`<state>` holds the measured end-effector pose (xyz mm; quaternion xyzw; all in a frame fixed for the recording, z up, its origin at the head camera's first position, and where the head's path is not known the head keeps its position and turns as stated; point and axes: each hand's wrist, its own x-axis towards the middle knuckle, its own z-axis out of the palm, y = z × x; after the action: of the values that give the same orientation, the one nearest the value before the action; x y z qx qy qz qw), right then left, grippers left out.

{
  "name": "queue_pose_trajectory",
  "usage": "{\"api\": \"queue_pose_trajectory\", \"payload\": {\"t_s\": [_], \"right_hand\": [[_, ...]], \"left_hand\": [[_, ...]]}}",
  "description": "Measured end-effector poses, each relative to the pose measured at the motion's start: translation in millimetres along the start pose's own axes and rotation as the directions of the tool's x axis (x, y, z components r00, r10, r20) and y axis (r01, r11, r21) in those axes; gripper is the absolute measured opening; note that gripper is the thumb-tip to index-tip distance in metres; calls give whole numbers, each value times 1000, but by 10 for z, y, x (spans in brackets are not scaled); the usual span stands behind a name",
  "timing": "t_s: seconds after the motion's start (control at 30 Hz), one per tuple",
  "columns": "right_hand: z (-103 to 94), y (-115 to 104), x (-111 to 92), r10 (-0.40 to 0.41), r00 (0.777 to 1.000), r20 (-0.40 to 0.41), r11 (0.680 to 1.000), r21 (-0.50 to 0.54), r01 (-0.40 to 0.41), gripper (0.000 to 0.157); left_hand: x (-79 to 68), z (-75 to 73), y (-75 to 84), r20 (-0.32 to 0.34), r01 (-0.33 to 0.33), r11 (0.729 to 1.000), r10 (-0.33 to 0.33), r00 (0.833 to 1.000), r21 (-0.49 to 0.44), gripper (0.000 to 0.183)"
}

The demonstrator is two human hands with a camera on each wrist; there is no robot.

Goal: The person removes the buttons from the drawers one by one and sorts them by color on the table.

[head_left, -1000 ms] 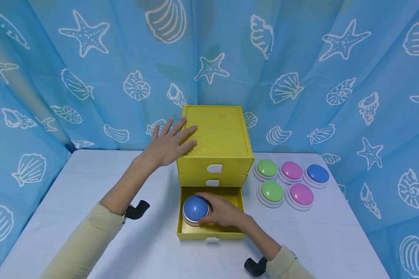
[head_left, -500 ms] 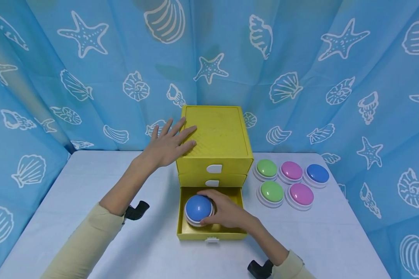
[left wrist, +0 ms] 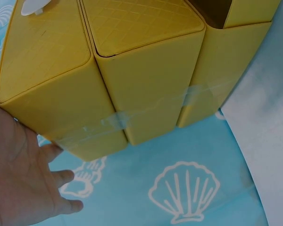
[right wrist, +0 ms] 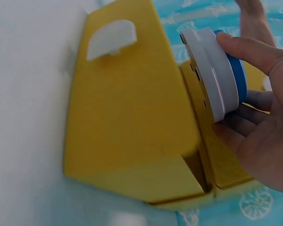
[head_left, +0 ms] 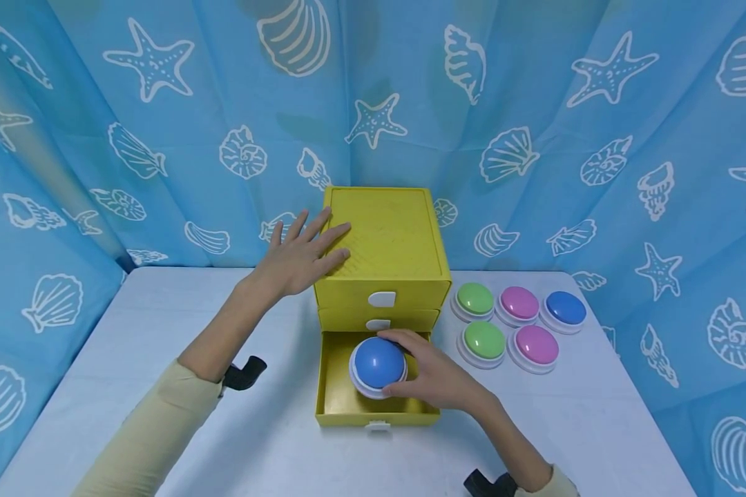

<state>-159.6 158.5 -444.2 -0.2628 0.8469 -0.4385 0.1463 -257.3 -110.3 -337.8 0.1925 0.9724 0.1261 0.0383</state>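
Note:
A yellow three-drawer box (head_left: 385, 235) stands at the middle of the table, its bottom drawer (head_left: 378, 419) pulled out. My left hand (head_left: 292, 266) rests on the left edge of the box's top with spread, straight fingers. A blue domed push button (head_left: 379, 362) with a white round base is gripped in my right hand (head_left: 435, 376), thumb on one side and fingers on the other. In the right wrist view the push button (right wrist: 217, 75) is raised above the open drawer (right wrist: 132, 103), base apart from it. Nothing else shows inside the drawer.
On the table to the right of the box are several more push buttons: green ones (head_left: 484, 341), pink ones (head_left: 537, 345) and a blue one (head_left: 566, 309). A blue curtain (head_left: 224, 103) with shell prints hangs behind and beside the white table (head_left: 224, 442).
My right hand has lifted the blue push button up from the open drawer's left part and shifted it rightward. The left hand stays still on the box.

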Motion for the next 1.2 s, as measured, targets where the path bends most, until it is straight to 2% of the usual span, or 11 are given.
{"api": "queue_pose_trajectory", "payload": {"t_s": [0.3, 0.63, 0.93, 1.2], "right_hand": [[-280, 43, -283, 102, 992, -75, 995, -10, -103, 79], [-644, 182, -636, 115, 979, -166, 989, -72, -128, 82], [-965, 330, -914, 205, 947, -249, 965, -111, -238, 89], [-1233, 593, -1145, 232, 930, -285, 956, -110, -272, 90]], "left_hand": [[8, 8, -2, 6, -6, 1000, 6, 1000, -1, 64], [2, 12, -22, 8, -13, 1000, 13, 1000, -14, 64], [-11, 0, -17, 16, -5, 1000, 6, 1000, -11, 64], [-19, -20, -4, 17, -6, 1000, 6, 1000, -13, 64]]}}
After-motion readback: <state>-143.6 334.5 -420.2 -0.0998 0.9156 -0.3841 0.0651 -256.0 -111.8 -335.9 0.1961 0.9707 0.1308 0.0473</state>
